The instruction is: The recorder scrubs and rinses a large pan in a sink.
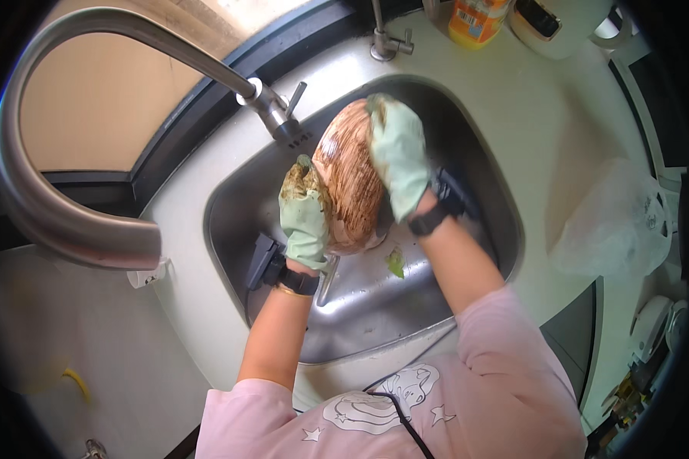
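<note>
A large pinkish-white rounded object, smeared with brown paste and possibly a bowl, is held tilted over the stainless steel sink. My left hand, in a pale green rubber glove soiled with brown matter, grips its left edge. On its upper right side lies my right hand, in a matching glove with dirty fingertips; the fingers curl over the rim and are partly hidden. A green leaf scrap lies on the sink floor below the object. Both wrists carry black straps with dark devices.
A large curved metal faucet arches at the left, its base behind the sink. A small tap stands at the back. An orange-labelled bottle and a white jug are at the back right; a clear plastic bag lies on the right counter.
</note>
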Action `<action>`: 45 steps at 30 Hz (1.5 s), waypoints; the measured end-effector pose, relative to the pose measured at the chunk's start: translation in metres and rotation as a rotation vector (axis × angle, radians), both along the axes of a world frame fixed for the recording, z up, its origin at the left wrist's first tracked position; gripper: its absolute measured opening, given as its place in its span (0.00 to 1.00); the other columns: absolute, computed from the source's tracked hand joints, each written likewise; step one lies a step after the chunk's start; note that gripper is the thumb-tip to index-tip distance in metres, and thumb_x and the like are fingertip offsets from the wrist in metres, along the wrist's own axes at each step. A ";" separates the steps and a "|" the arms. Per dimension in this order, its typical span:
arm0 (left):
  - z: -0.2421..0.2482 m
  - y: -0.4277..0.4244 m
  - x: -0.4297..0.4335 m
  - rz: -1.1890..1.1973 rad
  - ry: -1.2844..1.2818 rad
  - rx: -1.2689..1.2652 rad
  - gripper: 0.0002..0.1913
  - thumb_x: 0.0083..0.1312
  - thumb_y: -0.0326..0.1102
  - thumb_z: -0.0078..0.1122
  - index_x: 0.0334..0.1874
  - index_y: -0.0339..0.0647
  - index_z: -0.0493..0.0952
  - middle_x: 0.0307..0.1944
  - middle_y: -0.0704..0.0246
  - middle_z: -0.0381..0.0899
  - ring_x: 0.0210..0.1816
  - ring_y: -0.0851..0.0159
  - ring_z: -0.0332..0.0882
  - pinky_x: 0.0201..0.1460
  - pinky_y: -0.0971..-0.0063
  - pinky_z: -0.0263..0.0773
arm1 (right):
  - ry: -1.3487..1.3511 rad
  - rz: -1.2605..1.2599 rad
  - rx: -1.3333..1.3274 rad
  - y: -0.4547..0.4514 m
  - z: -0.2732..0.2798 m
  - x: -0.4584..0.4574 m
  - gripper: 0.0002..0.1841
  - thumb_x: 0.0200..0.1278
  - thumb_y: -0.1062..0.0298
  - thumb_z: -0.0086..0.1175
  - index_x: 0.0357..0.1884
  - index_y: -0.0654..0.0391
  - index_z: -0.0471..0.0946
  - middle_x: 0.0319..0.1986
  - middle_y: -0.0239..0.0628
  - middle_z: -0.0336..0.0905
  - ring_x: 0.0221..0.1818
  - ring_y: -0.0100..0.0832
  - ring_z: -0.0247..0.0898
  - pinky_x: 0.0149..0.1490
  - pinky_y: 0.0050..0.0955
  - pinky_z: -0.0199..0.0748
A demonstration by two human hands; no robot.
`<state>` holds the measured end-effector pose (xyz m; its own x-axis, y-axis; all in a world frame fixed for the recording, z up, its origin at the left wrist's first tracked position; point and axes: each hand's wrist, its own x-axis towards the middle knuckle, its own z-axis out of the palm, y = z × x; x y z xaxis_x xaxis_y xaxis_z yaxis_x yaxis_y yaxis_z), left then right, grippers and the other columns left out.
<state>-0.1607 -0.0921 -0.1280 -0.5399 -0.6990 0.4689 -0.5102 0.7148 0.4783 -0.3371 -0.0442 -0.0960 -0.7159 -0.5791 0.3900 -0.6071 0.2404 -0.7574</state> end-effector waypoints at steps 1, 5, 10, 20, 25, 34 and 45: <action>0.002 -0.007 0.004 -0.022 0.092 0.113 0.16 0.67 0.30 0.48 0.55 0.35 0.73 0.45 0.57 0.79 0.45 0.53 0.76 0.50 0.64 0.71 | 0.176 -0.077 -0.077 0.004 -0.005 0.024 0.10 0.59 0.74 0.47 0.40 0.63 0.77 0.39 0.50 0.76 0.44 0.51 0.72 0.48 0.42 0.69; -0.011 -0.019 0.013 -0.002 0.213 0.467 0.15 0.70 0.31 0.46 0.54 0.31 0.73 0.49 0.58 0.77 0.47 0.60 0.76 0.52 0.73 0.71 | 0.028 0.319 -0.193 0.060 -0.012 0.087 0.17 0.40 0.81 0.54 0.37 0.60 0.80 0.41 0.44 0.79 0.49 0.45 0.75 0.54 0.40 0.70; 0.018 -0.005 -0.001 0.017 0.056 0.271 0.13 0.69 0.32 0.46 0.50 0.33 0.75 0.44 0.57 0.79 0.43 0.56 0.77 0.49 0.70 0.72 | -0.088 0.121 -0.189 0.016 0.003 0.018 0.10 0.46 0.79 0.52 0.33 0.60 0.79 0.32 0.43 0.77 0.35 0.46 0.71 0.47 0.41 0.69; 0.016 0.001 -0.010 0.059 0.063 0.054 0.11 0.66 0.31 0.48 0.46 0.33 0.75 0.36 0.54 0.79 0.37 0.49 0.77 0.38 0.62 0.72 | -0.155 0.350 -0.032 -0.015 0.020 -0.010 0.08 0.50 0.69 0.50 0.33 0.54 0.79 0.29 0.40 0.77 0.34 0.42 0.74 0.39 0.37 0.73; 0.014 -0.005 0.000 0.126 0.008 -0.017 0.10 0.67 0.31 0.47 0.44 0.35 0.76 0.34 0.56 0.79 0.36 0.50 0.77 0.38 0.63 0.72 | 0.313 0.441 -0.229 -0.010 0.016 0.047 0.06 0.48 0.70 0.52 0.29 0.54 0.79 0.28 0.39 0.76 0.33 0.42 0.73 0.37 0.37 0.72; 0.016 -0.001 -0.001 0.134 0.023 0.125 0.13 0.66 0.32 0.49 0.49 0.33 0.75 0.37 0.56 0.80 0.38 0.51 0.77 0.43 0.64 0.72 | 0.170 0.445 -0.257 0.000 0.008 0.037 0.08 0.49 0.75 0.49 0.32 0.60 0.79 0.30 0.42 0.78 0.36 0.40 0.75 0.45 0.36 0.73; 0.016 0.003 0.000 0.206 -0.103 0.143 0.16 0.67 0.32 0.50 0.55 0.34 0.74 0.49 0.59 0.78 0.50 0.53 0.74 0.55 0.65 0.68 | 0.011 0.184 -0.196 0.017 -0.017 0.017 0.16 0.48 0.80 0.50 0.40 0.61 0.79 0.39 0.48 0.79 0.44 0.46 0.75 0.54 0.34 0.71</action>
